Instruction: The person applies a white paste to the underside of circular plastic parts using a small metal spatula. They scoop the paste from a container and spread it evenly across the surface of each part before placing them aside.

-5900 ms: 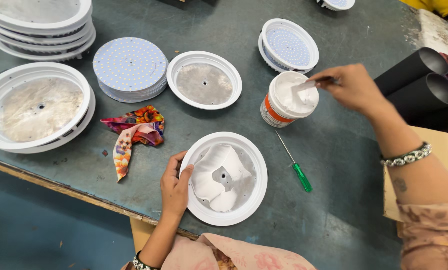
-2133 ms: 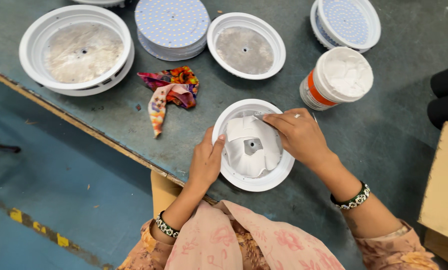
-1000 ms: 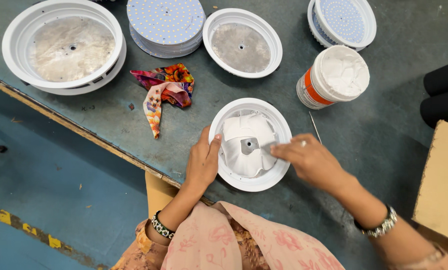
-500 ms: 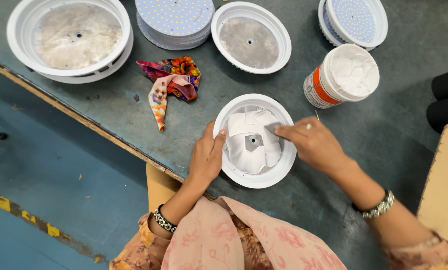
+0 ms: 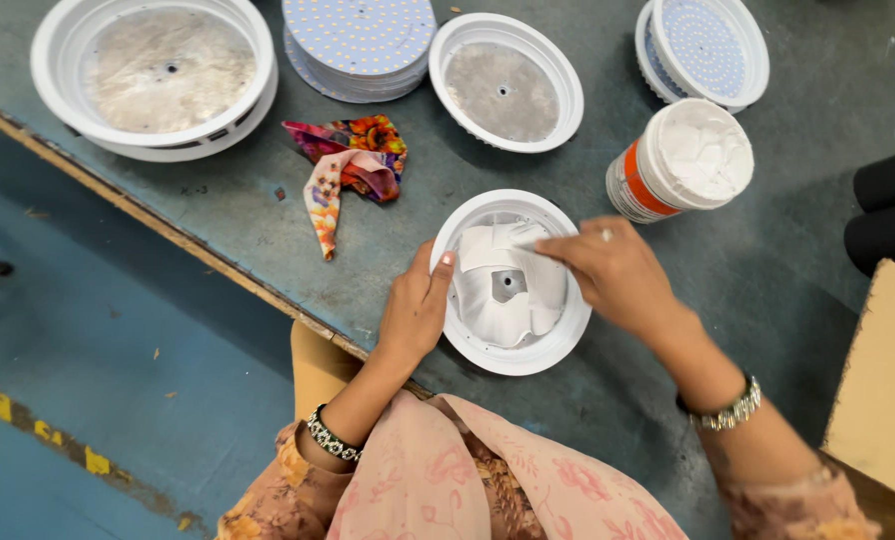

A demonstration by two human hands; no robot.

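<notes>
Grey workbench [image 5: 218,215]: 4 white housings [image 5: 158,75], paste tub [image 5: 683,160], cloth [image 5: 348,160].

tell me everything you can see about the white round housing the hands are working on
The white round housing is a shallow plastic-looking dish with a raised rim, lying flat near the front edge of the grey-green table. White paste covers most of its floor around a small grey centre hole. The left hand grips its left rim; the right hand reaches over it, fingertips above the paste.
</notes>
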